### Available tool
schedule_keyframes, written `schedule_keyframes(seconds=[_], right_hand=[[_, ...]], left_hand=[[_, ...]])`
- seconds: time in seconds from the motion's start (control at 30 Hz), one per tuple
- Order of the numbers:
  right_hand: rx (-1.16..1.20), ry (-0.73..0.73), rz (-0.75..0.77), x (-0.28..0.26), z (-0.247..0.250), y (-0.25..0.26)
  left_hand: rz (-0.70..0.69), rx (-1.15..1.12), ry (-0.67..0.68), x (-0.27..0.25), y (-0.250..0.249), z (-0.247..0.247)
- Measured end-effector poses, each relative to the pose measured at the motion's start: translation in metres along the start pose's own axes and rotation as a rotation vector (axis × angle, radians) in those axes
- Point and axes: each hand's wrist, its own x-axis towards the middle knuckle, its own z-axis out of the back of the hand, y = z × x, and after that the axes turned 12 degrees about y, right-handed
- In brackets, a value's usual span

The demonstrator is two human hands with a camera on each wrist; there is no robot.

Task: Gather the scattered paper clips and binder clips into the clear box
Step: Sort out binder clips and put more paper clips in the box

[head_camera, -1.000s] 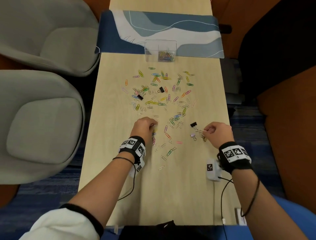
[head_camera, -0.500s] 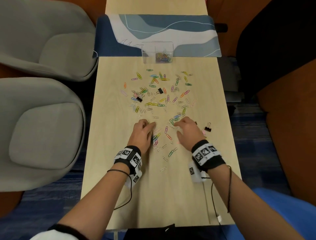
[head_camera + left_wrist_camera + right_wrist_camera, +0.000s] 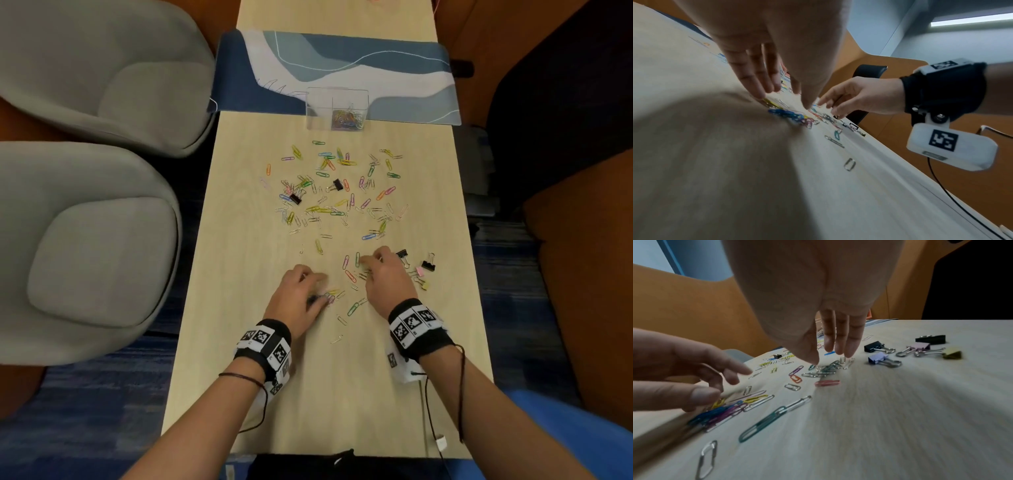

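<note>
The left hand [image 3: 297,298] is spreading relaxed fingers over a small heap of paper clips [image 3: 719,413], and the right hand [image 3: 385,278] is doing likewise on a silver bunch [image 3: 825,369] — raking, I judge, gripping nothing. Binder clips [image 3: 882,359] are lying just beside. The clear box [image 3: 337,108] is sitting well apart at the table's [image 3: 342,394] far end — scooping comes next.

We see a pale wooden table [image 3: 219,342] running away from us. At its far end lies a blue mat [image 3: 394,72], with a clear box [image 3: 337,109] on its near edge, some clips inside. Coloured paper clips [image 3: 329,192] lie scattered across the middle, two black binder clips [image 3: 335,186] among them. More binder clips [image 3: 918,348] sit together near the right edge.
</note>
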Motion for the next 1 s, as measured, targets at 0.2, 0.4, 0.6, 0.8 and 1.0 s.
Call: schedule_keyframes(seconds=[0.2,0.4,0.6,0.8,1.0], right_hand=[[-0.246,0.2,0.076,0.003,0.0,0.015],[-0.197,0.179,0.077,-0.024,-0.018,0.015],[-0.085,0.233,0.098,-0.036,-0.022,0.026],[-0.132,0.209,0.065,-0.029,-0.035,0.031],[-0.326,0.277,0.129,-0.026,-0.025,0.037]], left_hand=[[0.029,0.127,0.119,0.004,-0.013,-0.016],[-0.033,0.115,-0.063,0.005,-0.004,-0.023],[-0.032,0.051,-0.066,0.012,-0.005,-0.008],[0.056,-0.106,-0.118,0.013,-0.006,0.001],[0.085,-0.212,-0.112,0.011,-0.002,0.006]])
